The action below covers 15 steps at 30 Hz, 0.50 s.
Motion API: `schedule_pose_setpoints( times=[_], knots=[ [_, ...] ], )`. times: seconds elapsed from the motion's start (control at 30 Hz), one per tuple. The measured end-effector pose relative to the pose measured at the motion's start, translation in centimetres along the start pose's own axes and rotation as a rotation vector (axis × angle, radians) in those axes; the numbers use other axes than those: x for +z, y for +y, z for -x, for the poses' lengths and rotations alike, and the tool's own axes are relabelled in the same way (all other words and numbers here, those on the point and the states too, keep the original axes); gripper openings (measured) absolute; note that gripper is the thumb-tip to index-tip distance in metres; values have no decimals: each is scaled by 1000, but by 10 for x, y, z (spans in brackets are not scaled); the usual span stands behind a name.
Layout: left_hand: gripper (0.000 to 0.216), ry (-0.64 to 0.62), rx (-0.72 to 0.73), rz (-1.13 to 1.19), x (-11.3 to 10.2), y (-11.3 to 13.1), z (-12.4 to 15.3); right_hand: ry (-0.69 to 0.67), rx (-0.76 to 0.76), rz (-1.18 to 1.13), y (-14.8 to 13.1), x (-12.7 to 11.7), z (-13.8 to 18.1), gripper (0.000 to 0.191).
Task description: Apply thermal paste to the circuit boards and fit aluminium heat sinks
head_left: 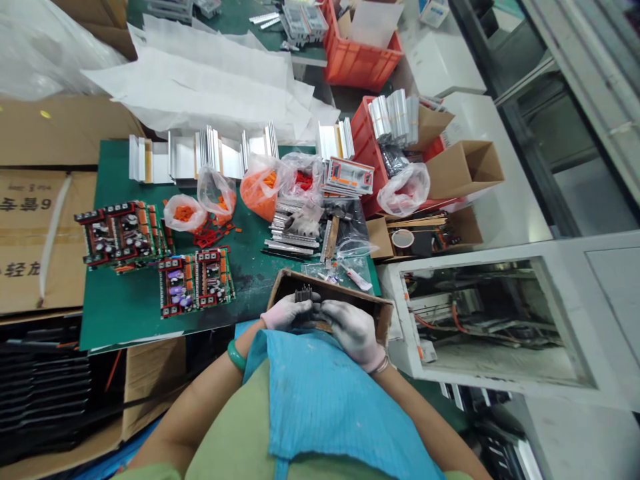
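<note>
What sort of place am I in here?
Probably an electronics assembly workshop: there are green circuit boards crowded with components, stacked silver metal channels and a red plastic crate of metal parts.

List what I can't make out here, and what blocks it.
All in the head view:
Base of the dark pronged part: hidden by the left hand.
What, if anything, the right hand holds: hidden by its own back.
Bottom of the open box: mostly hidden by hands and shadow.
Printing on the large carton: cut off by the left edge.
</note>
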<state>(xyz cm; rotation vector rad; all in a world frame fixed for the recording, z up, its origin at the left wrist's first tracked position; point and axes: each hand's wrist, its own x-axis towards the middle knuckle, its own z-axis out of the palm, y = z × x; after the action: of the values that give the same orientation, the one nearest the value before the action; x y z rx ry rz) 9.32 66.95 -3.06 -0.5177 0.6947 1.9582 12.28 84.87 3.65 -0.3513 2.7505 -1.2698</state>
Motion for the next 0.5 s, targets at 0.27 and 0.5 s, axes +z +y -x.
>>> schedule_pose_setpoints(
  times=[0.27,0.5],
  knots=[
    [57,53,-7,53,-1,1,8,175,2,355,24,-28,4,29],
    [38,299,145,97,-11,18,32,-98,1073,576,77,-67,53,62]
  ],
)
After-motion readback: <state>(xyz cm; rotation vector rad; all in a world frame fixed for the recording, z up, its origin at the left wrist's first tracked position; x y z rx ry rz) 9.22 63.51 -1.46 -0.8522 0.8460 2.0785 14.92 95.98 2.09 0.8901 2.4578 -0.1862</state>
